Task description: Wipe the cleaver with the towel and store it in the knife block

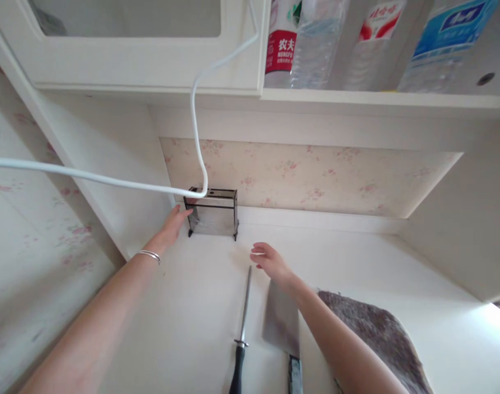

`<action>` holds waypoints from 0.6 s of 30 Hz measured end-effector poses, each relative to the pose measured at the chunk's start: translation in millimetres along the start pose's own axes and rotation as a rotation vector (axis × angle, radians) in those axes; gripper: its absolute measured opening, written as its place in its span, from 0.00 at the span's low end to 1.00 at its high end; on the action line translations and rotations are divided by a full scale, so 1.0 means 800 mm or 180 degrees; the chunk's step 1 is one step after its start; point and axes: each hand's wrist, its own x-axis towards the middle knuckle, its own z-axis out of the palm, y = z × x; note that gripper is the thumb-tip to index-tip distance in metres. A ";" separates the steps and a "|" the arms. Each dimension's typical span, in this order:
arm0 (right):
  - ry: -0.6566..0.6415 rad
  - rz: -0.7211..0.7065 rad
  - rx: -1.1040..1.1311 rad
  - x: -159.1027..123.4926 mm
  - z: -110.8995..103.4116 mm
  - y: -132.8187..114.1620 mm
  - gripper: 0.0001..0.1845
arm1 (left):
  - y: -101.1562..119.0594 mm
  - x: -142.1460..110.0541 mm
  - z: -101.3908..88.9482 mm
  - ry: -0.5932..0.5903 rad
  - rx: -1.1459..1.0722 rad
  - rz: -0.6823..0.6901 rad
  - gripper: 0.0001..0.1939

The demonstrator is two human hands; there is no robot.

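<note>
A metal knife block [213,220] with black edges and feet stands against the back wall. My left hand [173,225], with a silver bracelet at the wrist, is at its left side. One finger reaches over the block's front corner, and the other fingers are stretched out and apart. My right hand [269,259] hovers to the right and in front of the block, fingers loosely bent and apart, holding nothing. Below it lies a sharpening steel [245,309] with a black handle. A cleaver [283,320] lies beside that, partly hidden under my right forearm.
A white cable [196,104] hangs across the view in front of the block. A grey furry cloth [375,334] lies on the white counter [176,328] at right. Above, plastic bottles [321,46] stand on a shelf beside a cabinet door [130,60]. Side panels enclose the nook.
</note>
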 end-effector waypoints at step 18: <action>0.0204 -0.0293 0.0284 0.153 0.064 -0.089 0.50 | 0.005 0.016 -0.014 -0.0786 0.0041 0.0346 0.33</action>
